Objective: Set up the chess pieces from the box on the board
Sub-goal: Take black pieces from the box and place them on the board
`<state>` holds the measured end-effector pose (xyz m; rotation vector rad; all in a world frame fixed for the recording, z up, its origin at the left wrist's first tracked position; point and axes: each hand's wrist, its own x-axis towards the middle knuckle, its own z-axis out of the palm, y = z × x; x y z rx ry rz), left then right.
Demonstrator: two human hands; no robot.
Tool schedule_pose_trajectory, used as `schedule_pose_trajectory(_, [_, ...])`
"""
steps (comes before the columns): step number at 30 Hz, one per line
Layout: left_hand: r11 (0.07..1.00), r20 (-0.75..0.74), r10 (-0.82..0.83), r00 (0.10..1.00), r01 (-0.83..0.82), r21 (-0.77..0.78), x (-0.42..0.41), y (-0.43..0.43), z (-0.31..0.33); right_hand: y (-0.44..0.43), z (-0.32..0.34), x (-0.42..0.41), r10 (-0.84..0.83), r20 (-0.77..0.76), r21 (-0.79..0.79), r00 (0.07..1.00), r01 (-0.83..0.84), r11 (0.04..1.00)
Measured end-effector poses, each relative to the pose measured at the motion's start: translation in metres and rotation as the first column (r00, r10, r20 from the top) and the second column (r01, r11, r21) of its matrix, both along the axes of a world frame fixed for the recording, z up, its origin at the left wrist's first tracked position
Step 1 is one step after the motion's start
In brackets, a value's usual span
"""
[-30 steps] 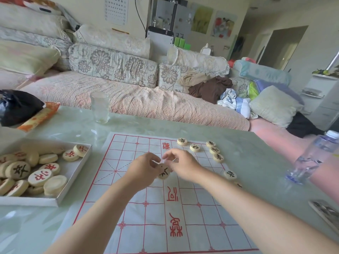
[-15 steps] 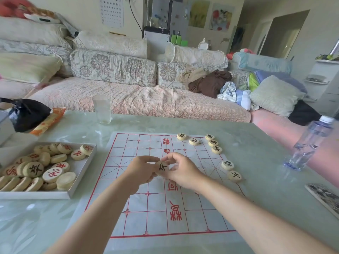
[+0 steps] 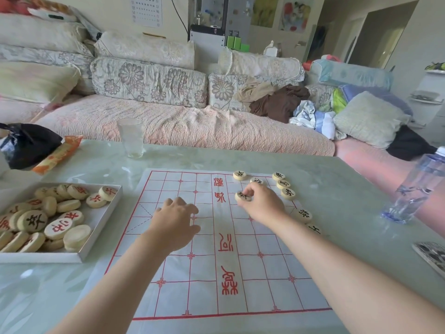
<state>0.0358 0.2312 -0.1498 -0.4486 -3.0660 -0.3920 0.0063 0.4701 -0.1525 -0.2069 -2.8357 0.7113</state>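
A white paper board with red grid lines lies on the table. My right hand pinches a round wooden piece with a black character, low over the board's far right part. Several black-marked pieces stand along the board's right side. My left hand hovers over the board's left half with loosely bent fingers and holds nothing. The white box at the left holds several wooden pieces with red and black characters.
A drinking glass stands beyond the board. A black bag and an orange packet lie at the far left. A water bottle stands at the right, a patterned flat object near the right edge. A sofa runs behind the table.
The two hands, which held one piece together at the board's middle, have parted. My right hand carried the piece to the far right; my left hand drew back left, empty.
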Motion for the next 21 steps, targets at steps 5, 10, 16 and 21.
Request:
schedule_pose_trajectory(5, [0.997,0.061,-0.042,0.997,0.046,-0.055,-0.004,-0.002,-0.008,0.018,-0.008,-0.027,-0.085,-0.033,0.002,0.996,0.086,0.996])
schedule_pose_trajectory(10, [0.997,0.069,-0.051,0.996,0.055,-0.061,-0.007,-0.002,-0.007,0.016,-0.018,-0.038,-0.08,-0.054,0.013,0.995,0.081,0.997])
schedule_pose_trajectory(16, [0.996,0.061,-0.052,0.997,0.056,-0.064,-0.005,-0.005,-0.008,0.014,-0.015,-0.034,-0.04,0.009,0.144,0.999,0.038,0.989])
schedule_pose_trajectory(21, [0.999,0.058,-0.033,0.998,0.035,-0.036,-0.005,-0.01,-0.004,-0.007,0.0,-0.022,0.049,-0.038,0.098,0.998,-0.045,0.994])
